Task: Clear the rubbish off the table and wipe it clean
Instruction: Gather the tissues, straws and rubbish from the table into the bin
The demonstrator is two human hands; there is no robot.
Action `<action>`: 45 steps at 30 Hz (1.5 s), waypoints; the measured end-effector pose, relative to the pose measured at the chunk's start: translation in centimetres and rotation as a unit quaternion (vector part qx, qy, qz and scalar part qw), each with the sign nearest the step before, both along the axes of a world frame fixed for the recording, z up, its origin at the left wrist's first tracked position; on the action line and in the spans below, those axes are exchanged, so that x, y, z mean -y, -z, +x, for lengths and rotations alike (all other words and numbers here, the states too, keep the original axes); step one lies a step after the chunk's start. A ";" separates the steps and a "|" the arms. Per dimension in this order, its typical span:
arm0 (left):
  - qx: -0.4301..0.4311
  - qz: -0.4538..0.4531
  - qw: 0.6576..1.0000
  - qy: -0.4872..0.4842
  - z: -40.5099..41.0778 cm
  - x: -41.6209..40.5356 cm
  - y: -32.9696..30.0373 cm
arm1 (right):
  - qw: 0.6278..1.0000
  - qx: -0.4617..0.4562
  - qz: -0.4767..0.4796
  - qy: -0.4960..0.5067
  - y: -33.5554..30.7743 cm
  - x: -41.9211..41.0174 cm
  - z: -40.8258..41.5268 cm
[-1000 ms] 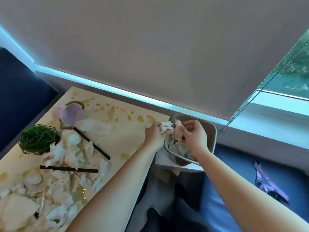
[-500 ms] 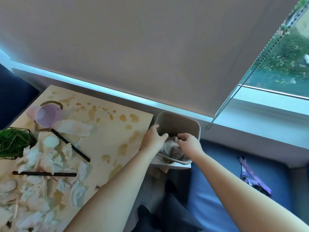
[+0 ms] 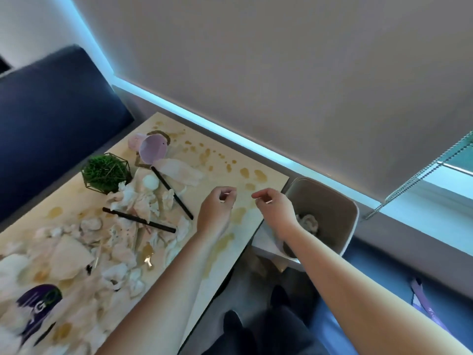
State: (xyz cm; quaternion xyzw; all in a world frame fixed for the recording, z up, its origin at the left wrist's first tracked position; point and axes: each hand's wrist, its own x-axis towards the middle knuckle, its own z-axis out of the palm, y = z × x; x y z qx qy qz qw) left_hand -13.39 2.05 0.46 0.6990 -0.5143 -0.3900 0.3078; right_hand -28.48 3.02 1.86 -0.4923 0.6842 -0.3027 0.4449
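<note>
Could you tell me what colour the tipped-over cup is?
The cup is pale lilac, seen in the head view.

Dim, soft daylight from window (image 3: 455,162) at 3 o'clock; cyan glow along blind (image 3: 281,73) edge; motion blur at 8 o'clock; wide-angle bending.

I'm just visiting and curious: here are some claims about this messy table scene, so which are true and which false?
1. Both the left hand and the right hand hold nothing. True.
2. The grey plastic rubbish bin stands on the pale wooden table. False: it sits off the table's end, beside it.
3. Crumpled tissue already lies inside the bin. True.
4. The pink plastic cup stands upright. False: it lies tipped on its side, mouth towards the camera.
5. Two black sticks lie among the white crumpled tissues on the table. True.
6. The table has been wiped clean. False: brown spill stains still dot it.
</note>
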 end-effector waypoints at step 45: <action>-0.009 0.091 0.975 -0.201 21.0 -1.3 1.0 | 0.949 -0.154 -0.071 -0.266 3.8 2.2 21.1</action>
